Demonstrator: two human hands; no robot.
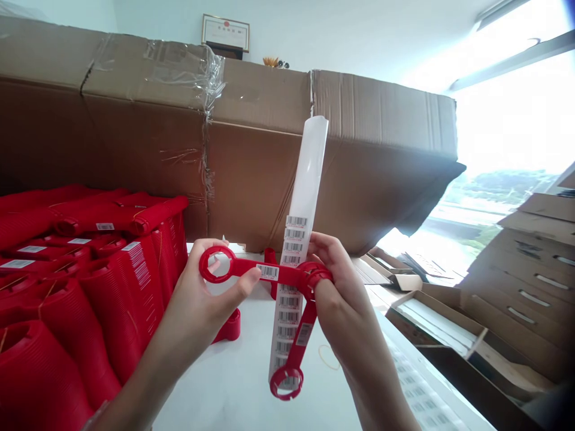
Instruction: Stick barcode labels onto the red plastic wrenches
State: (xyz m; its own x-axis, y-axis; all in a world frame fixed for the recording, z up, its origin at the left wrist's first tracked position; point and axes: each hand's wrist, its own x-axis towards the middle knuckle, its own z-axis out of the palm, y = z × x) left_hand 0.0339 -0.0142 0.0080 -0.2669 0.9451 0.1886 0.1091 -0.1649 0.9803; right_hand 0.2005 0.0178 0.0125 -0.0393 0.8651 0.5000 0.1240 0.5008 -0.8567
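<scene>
Two flat red plastic ring-ended wrenches cross in front of me. The upper wrench (245, 269) lies nearly level, its ring at the left, with a white barcode label (268, 272) on its handle. My left hand (215, 293) grips it, the thumb pressing at the label's left edge, fingers behind. My right hand (344, 287) pinches the wrenches' right-hand ring ends together. From there the lower wrench (294, 353) hangs down, also labelled. Behind both stands a long white strip of barcode labels (288, 314); whether my right fingers hold it too, I cannot tell.
Bundled red wrenches (135, 287) are stacked high at the left. More red pieces (230, 326) and a rubber band (329, 357) lie on the white table (215, 389). A big cardboard box (251, 179) spans the back. Open cartons (440, 323) and label sheets (422, 389) are at the right.
</scene>
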